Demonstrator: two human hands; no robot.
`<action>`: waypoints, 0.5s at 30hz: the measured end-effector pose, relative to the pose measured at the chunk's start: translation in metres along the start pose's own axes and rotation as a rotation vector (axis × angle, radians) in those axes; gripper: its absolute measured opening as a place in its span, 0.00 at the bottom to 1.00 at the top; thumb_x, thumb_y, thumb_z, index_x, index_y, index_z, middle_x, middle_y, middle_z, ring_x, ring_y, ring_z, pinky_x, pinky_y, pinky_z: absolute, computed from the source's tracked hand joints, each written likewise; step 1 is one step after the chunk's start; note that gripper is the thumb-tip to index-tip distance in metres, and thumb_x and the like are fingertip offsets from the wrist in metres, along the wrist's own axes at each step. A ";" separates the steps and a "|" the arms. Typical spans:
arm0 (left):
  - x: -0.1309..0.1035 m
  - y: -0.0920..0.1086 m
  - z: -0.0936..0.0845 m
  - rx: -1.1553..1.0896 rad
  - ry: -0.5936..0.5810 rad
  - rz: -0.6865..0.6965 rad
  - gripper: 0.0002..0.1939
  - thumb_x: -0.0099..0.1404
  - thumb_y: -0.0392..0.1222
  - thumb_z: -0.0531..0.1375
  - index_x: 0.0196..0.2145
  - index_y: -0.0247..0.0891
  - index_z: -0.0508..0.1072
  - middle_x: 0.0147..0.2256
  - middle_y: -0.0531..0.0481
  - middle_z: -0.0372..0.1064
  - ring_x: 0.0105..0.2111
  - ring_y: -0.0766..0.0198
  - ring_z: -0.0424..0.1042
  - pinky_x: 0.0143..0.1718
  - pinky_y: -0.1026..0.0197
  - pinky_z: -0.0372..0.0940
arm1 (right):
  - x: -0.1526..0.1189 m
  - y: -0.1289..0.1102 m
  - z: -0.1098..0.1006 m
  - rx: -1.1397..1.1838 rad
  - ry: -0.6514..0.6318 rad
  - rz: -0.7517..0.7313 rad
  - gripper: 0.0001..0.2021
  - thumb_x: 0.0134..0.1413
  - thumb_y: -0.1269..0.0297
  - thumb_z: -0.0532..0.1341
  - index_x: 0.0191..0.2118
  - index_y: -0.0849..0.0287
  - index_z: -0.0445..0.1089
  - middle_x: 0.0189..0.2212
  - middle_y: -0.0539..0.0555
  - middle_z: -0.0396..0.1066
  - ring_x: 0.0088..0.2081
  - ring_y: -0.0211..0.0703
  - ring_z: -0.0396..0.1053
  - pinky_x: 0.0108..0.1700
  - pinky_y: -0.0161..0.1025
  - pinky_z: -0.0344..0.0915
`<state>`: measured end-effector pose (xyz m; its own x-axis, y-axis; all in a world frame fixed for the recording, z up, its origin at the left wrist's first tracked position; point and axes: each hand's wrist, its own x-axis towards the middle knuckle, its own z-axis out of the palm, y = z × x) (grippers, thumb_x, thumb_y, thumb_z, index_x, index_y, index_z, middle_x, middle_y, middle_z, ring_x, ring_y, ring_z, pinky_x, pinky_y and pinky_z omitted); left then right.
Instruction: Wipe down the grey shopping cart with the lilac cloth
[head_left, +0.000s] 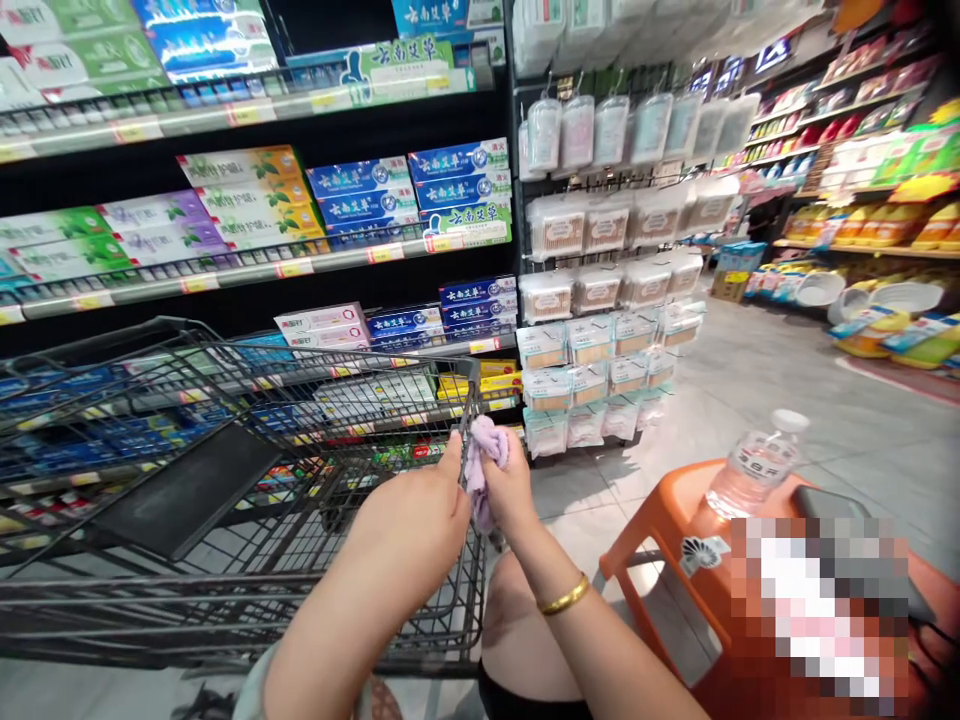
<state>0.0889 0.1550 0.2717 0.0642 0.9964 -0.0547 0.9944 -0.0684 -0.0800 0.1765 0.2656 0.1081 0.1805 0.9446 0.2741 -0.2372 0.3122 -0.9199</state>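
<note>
My right hand [511, 490] is closed around a bunched lilac cloth [488, 440], pressing it against the front end of a black wire shopping cart [375, 365]. Close beside it, my left hand [420, 515] is closed at the same end of the cart, thumb pointing up along the mesh. Its fingertips are partly hidden by the wire and the cloth, but they appear to grip the cart's edge. A black plastic flap [191, 490] lies inside the basket. Around my right wrist is a gold bracelet [564, 596].
An orange stool [675, 500] at right bears a clear bottle [754, 465], a dark phone-like object [832, 503] and a blurred-out patch. Shelves of toothpaste boxes [364, 195] stand behind the cart. Hanging packs [630, 220] fill the rack beside them. Tiled floor [739, 375] runs along the aisle.
</note>
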 end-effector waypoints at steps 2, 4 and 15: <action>-0.001 0.000 -0.001 0.015 -0.007 0.010 0.34 0.73 0.39 0.42 0.74 0.30 0.48 0.50 0.33 0.78 0.46 0.52 0.79 0.44 0.53 0.70 | -0.007 0.015 -0.007 0.019 0.015 0.072 0.15 0.51 0.63 0.62 0.46 0.54 0.70 0.43 0.52 0.76 0.47 0.47 0.72 0.52 0.43 0.68; -0.001 0.000 -0.002 0.048 0.004 0.024 0.34 0.72 0.39 0.43 0.73 0.29 0.48 0.48 0.33 0.78 0.44 0.52 0.79 0.43 0.54 0.70 | -0.008 0.015 -0.009 0.031 0.019 0.095 0.13 0.52 0.62 0.62 0.45 0.54 0.70 0.41 0.50 0.75 0.44 0.46 0.72 0.50 0.42 0.68; 0.012 0.001 -0.014 0.276 -0.020 0.089 0.34 0.73 0.44 0.47 0.72 0.25 0.51 0.41 0.32 0.80 0.39 0.43 0.80 0.37 0.48 0.72 | 0.020 0.003 0.006 0.085 0.022 0.045 0.15 0.50 0.61 0.63 0.45 0.54 0.68 0.40 0.49 0.73 0.43 0.44 0.71 0.50 0.40 0.67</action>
<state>0.0923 0.1675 0.2849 0.1456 0.9850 -0.0931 0.9245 -0.1689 -0.3417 0.1734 0.2865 0.1130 0.1882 0.9557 0.2264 -0.3259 0.2782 -0.9035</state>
